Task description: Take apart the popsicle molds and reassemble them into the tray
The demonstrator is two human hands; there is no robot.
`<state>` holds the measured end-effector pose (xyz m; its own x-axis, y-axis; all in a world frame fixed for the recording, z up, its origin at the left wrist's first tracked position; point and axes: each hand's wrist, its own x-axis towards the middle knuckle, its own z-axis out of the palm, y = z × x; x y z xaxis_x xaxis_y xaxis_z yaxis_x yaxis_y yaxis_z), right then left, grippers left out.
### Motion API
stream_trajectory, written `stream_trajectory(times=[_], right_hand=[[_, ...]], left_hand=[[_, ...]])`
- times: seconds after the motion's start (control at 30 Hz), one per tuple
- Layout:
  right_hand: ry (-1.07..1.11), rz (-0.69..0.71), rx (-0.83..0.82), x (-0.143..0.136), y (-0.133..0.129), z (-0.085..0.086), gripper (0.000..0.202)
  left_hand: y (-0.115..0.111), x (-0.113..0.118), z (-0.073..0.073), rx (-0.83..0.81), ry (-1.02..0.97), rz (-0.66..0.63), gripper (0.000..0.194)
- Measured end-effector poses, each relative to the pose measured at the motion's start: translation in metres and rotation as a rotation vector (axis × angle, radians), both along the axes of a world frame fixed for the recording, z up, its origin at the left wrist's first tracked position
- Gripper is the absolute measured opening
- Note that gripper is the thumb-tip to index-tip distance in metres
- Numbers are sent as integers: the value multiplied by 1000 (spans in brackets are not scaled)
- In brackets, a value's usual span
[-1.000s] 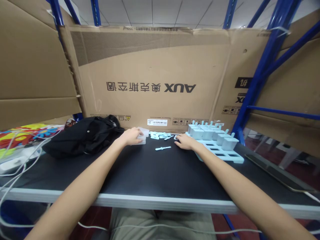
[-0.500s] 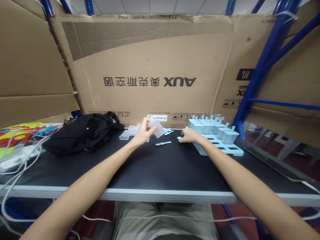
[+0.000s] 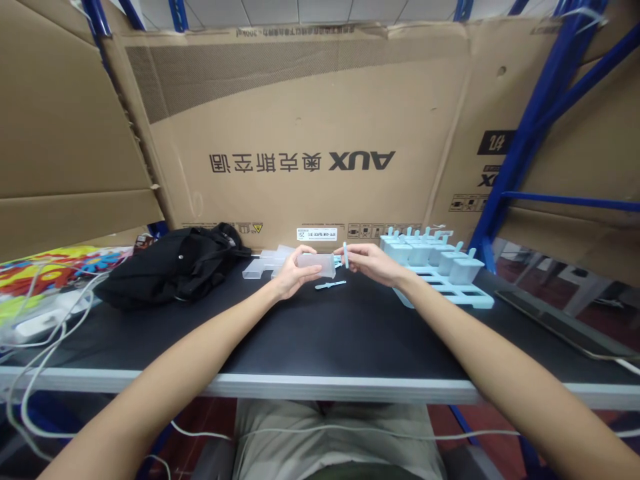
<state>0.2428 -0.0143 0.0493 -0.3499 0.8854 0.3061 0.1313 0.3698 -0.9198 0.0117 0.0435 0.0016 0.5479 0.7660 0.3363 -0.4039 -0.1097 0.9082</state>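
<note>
My left hand [image 3: 293,275] is closed around a clear plastic popsicle mold [image 3: 319,265], which lies sideways in the air with one end toward my right hand. In the fingertips of my right hand [image 3: 374,261] is a light blue popsicle stick lid [image 3: 345,255], its flat part upright just off the mold's end. Below them a loose blue stick [image 3: 331,285] rests on the table, and more blue sticks are partly hidden behind my hands. Several clear molds [image 3: 254,269] lie left of my left hand. To the right stands a blue rack [image 3: 477,300] holding several lidded molds [image 3: 465,269].
A black bag [image 3: 165,267] sits on the table's left, beside a colourful cloth [image 3: 60,257] and a white power strip [image 3: 43,320] with cables. At the right edge lies a dark flat device [image 3: 555,323]. Cardboard [image 3: 300,200] walls the back, near blue metal posts [image 3: 530,133].
My right hand has lifted the blue lid from the table area and brought it left to the mold. My left hand has turned the mold from tilted to level.
</note>
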Motion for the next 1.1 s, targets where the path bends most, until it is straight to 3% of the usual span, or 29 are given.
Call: stream_trajectory(times=[0.17,0.4,0.53,0.67,0.77,0.97,1.1], right_hand=[[-60,-6,51,-23,4,-19,41],[-296,-45,159,-29,1,-28,41],[-357,-58,210,-29,-1,-28,40],[-475,-82,345,-26,0,-29,44],[-516,-134,392,-24,3,-30,45],[-580,-152,476,-30,0,-30,44],[-644,-156,493,-34,0,-31,37]], left_hand=[[-3,-1,2,-1,46,-19,47],[4,-4,-3,112,114,51,43],[8,-7,-5,271,240,114,43],[6,-7,-3,506,331,83,53],[1,-4,0,687,375,85,49],[-2,-3,0,577,457,20,48],[-2,-4,0,588,495,42,42]])
